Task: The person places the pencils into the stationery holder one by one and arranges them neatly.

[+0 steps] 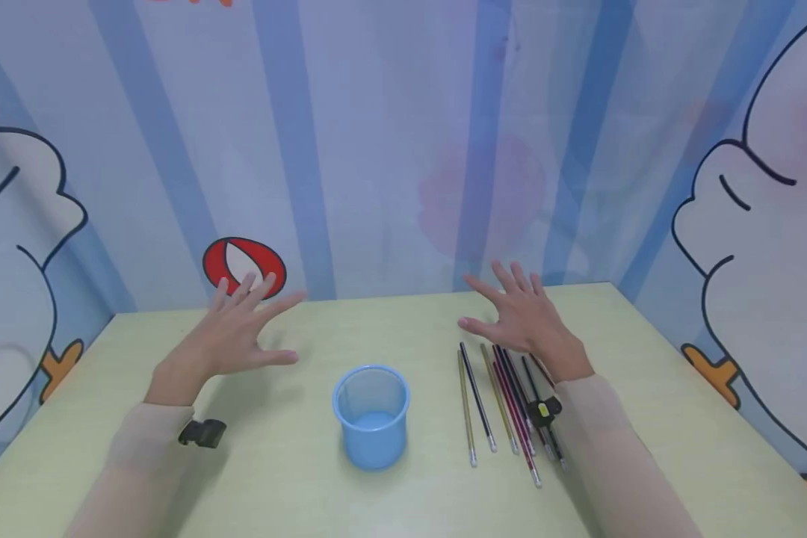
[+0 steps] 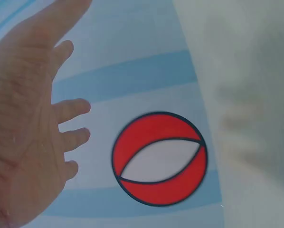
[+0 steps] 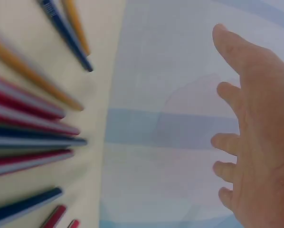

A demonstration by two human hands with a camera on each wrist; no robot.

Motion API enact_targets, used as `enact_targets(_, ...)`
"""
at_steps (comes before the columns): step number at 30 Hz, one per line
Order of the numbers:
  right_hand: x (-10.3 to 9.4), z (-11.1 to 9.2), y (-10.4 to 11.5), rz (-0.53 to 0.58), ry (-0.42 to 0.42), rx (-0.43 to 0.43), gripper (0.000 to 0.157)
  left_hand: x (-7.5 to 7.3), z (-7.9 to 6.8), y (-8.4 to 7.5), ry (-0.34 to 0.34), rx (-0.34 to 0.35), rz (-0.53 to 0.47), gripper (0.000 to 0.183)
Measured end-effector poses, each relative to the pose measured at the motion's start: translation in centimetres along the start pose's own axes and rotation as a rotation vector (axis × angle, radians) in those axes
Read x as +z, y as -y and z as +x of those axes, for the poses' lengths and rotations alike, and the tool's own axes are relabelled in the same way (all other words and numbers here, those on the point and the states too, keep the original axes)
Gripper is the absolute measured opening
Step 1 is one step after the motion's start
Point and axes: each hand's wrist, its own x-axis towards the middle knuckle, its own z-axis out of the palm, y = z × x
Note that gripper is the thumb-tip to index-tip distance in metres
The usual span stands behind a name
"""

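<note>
My left hand (image 1: 235, 336) is held over the left part of the table, fingers spread and nothing in it. Over the far ends of several pencils (image 1: 498, 396) hovers my right hand (image 1: 521, 317), also spread and holding nothing. These pencils, in gold, dark blue and dark red, lie loosely fanned with their eraser ends toward me. Between the two hands, nearer to me, a light blue plastic cup (image 1: 373, 418) stands upright on the table. In the right wrist view the unsharpened ends of the pencils (image 3: 33, 137) lie below the raised hand.
The pale yellow table (image 1: 296, 486) ends at the back against a blue striped backdrop (image 1: 390, 149). Printed on it is a red and white ball (image 1: 269, 261). White cartoon figures (image 1: 773, 246) show on the panels at both sides. A small black device sits on each wrist.
</note>
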Motion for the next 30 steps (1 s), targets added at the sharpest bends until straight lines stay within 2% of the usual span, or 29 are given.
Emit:
enact_targets(4,-1.0,0.6,1.2,0.029,0.028,-0.012,0.077,-0.8,0.7,-1.0,-0.023,0.051,-0.007,0.084)
enact_targets(9,-2.7,1.3,3.4,0.100,0.012,-0.059,0.072,-2.1,1.6,-2.3,-0.042,0.101,0.000,0.078)
enact_targets(13,-3.5,1.6,4.7,0.186,0.032,-0.100,0.068,-2.7,2.0,-3.4,-0.018,0.124,-0.041,0.075)
enact_targets(20,-3.2,1.5,5.3,0.303,0.141,-0.120,0.057,-3.1,1.7,-5.3,0.076,0.118,-0.185,0.068)
enact_targets(24,-2.6,1.4,5.2,0.363,0.207,-0.110,0.046,-3.4,1.7,-6.2,0.102,0.138,-0.189,0.062)
enact_targets(30,-1.7,1.6,4.6,0.367,0.317,-0.112,0.033,-3.9,1.3,-7.3,0.166,0.163,-0.210,0.049)
